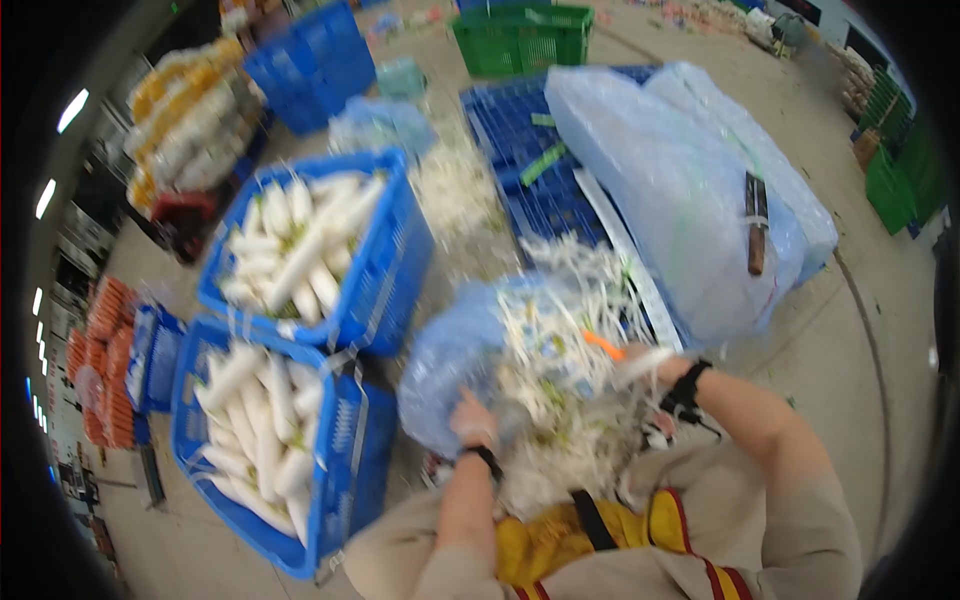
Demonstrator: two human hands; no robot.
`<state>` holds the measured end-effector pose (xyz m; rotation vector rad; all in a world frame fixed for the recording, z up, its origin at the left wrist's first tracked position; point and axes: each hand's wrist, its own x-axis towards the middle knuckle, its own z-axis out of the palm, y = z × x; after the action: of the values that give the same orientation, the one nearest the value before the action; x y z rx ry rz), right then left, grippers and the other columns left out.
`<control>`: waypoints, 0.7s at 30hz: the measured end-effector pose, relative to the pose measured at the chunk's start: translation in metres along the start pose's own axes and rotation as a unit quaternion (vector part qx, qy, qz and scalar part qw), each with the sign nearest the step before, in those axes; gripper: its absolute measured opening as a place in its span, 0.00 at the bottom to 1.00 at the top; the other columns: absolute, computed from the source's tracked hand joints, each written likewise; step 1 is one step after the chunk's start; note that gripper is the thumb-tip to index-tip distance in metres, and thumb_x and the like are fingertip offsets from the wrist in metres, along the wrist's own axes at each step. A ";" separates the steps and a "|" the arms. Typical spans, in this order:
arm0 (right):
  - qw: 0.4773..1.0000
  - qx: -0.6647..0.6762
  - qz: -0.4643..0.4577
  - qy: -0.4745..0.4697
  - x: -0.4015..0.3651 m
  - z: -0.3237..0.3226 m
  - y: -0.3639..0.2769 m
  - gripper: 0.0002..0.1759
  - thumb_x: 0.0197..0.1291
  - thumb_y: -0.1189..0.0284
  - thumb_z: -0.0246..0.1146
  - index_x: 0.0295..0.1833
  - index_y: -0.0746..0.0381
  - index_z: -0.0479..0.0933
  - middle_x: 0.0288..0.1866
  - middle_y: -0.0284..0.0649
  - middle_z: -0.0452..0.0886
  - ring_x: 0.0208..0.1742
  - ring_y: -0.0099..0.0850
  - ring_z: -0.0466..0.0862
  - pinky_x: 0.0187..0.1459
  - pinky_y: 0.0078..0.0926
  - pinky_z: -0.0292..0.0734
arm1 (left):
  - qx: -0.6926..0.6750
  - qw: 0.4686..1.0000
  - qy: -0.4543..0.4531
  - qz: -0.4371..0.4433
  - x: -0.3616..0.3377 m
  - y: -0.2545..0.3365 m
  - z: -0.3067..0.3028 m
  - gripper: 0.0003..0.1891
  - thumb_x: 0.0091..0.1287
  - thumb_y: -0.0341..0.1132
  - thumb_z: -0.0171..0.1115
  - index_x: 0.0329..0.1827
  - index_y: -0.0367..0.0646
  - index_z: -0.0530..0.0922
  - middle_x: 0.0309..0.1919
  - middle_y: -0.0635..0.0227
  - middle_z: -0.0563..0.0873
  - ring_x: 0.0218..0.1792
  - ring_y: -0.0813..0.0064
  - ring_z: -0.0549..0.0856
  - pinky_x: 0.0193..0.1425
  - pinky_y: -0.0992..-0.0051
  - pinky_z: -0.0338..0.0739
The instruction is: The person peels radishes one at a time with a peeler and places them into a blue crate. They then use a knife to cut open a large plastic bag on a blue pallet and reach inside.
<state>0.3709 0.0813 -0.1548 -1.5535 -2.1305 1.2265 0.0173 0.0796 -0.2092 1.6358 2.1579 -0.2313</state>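
My left hand (474, 420) is at the near side of a crumpled blue plastic bag (440, 370), gripping its film; one finger points forward along it. My right hand (648, 366) is closed around a slim orange tool (603, 346), apparently a peeler, its tip blurred. That hand lies against a heap of white peel strips (555, 325), which spreads from the bag's right side toward my lap. More peelings (560, 465) lie on clear plastic before my knees. To the left, two blue crates (345, 455) hold peeled white radishes (262, 425).
A dark-handled knife (756, 225) lies on large filled blue bags (660, 190) at the right. Beside them is a blue pallet (500, 130). A green crate (522, 42) and a blue crate (312, 65) stand farther back. Bags of carrots (105, 350) are at the far left.
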 end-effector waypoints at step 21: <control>0.957 0.104 0.258 -0.079 0.011 -0.003 -0.039 0.14 0.59 0.65 0.56 0.40 0.66 0.77 0.24 0.29 0.75 0.21 0.18 0.69 0.23 0.22 0.63 | -0.079 0.932 -0.177 0.306 0.050 -0.008 0.075 0.17 0.60 0.40 0.52 0.42 0.37 0.81 0.44 0.51 0.83 0.45 0.51 0.81 0.52 0.63 0.75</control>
<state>0.3416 0.0887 -0.1270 -2.0426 -1.6494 1.7206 0.0162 0.0927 -0.2987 1.9047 1.2952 -0.1419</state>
